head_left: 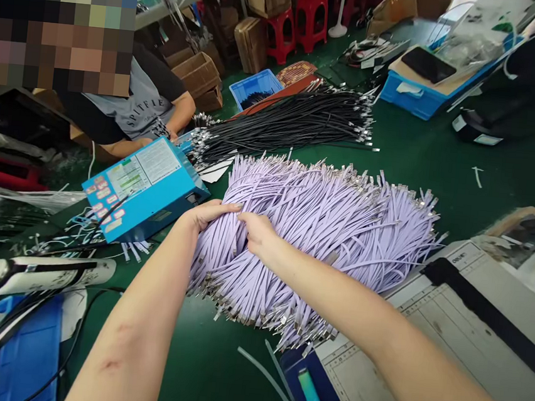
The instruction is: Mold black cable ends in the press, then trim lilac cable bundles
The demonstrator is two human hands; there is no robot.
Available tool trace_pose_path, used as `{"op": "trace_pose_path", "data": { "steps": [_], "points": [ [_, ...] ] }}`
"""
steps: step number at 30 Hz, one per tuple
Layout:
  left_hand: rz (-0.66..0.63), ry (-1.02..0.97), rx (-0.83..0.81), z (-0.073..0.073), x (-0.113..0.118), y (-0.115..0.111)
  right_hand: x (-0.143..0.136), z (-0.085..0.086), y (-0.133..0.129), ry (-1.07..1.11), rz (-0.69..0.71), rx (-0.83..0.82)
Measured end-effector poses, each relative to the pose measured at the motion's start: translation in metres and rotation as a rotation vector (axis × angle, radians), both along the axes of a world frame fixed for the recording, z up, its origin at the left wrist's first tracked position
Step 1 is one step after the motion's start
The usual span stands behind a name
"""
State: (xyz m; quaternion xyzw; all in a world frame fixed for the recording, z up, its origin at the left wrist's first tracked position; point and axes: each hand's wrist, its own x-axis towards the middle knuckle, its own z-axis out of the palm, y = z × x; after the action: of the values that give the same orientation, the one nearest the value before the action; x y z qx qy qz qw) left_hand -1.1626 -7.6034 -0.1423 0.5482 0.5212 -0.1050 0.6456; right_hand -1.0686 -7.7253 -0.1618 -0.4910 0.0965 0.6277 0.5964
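Right of the blue box [148, 189], the lilac cables [322, 224] lay piled lengthwise left to right, individual strands pointing near-to-far, while the left hand [212, 213] and right hand [259, 232] pressed against them, partly curled, closure on any strands indeterminable.

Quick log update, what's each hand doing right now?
Left hand: closed around a bunch of lavender cables.
Right hand: curled against the same cables; fingertips hidden, closed grip can't be told.
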Motion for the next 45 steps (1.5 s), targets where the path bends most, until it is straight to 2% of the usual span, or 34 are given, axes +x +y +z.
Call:
{"op": "trace_pose_path", "data": {
  "steps": [4,8,12,15,17,19,21,24,27,29,31,33,34,36,38,41,43,45],
  "points": [
    [0.028,-0.011,-0.023,0.015,0.007,0.002,0.006,0.005,-0.001,0.115,-0.053,0.022],
    [-0.012,0.008,0.019,0.036,0.017,0.006,0.010,0.008,-0.003,0.313,-0.075,0.242],
    [-0.070,0.059,0.088,0.057,0.027,-0.001,0.008,0.012,-0.008,0.310,-0.107,0.319],
    [-0.090,0.102,0.144,0.076,0.035,-0.013,0.006,0.025,-0.015,0.327,-0.100,0.339],
    [-0.103,0.110,0.178,0.095,0.038,-0.023,0.003,0.040,-0.022,0.346,-0.098,0.361],
    [-0.122,0.117,0.252,0.121,0.040,-0.033,-0.001,0.061,-0.028,0.349,-0.114,0.398],
    [-0.152,0.129,0.341,0.155,0.039,-0.045,-0.007,0.089,-0.035,0.351,-0.135,0.446],
    [-0.187,0.123,0.418,0.218,0.035,-0.072,-0.018,0.141,-0.051,0.337,-0.170,0.549],
    [-0.150,0.122,0.486,0.286,0.027,-0.112,-0.029,0.201,-0.077,0.286,-0.228,0.706],
    [-0.120,0.134,0.520,0.328,0.021,-0.143,-0.033,0.240,-0.103,0.244,-0.256,0.809],
    [-0.100,0.127,0.542,0.363,0.015,-0.179,-0.034,0.273,-0.136,0.198,-0.276,0.875],
    [-0.086,0.105,0.551,0.387,0.011,-0.217,-0.032,0.297,-0.176,0.135,-0.294,0.898],
    [-0.084,0.089,0.540,0.394,0.010,-0.237,-0.030,0.305,-0.199,0.102,-0.298,0.894],
    [-0.098,0.051,0.496,0.396,0.010,-0.279,-0.027,0.311,-0.247,0.032,-0.318,0.866],
    [-0.132,0.019,0.435,0.384,0.013,-0.322,-0.024,0.305,-0.299,-0.029,-0.360,0.808],
    [-0.206,-0.007,0.303,0.348,0.030,-0.388,-0.017,0.279,-0.374,-0.094,-0.435,0.671],
    [-0.268,-0.013,0.203,0.323,0.048,-0.434,-0.007,0.258,-0.423,-0.117,-0.488,0.576],
    [-0.339,-0.020,0.138,0.304,0.071,-0.481,0.008,0.241,-0.472,-0.140,-0.548,0.509]
  ]
}}
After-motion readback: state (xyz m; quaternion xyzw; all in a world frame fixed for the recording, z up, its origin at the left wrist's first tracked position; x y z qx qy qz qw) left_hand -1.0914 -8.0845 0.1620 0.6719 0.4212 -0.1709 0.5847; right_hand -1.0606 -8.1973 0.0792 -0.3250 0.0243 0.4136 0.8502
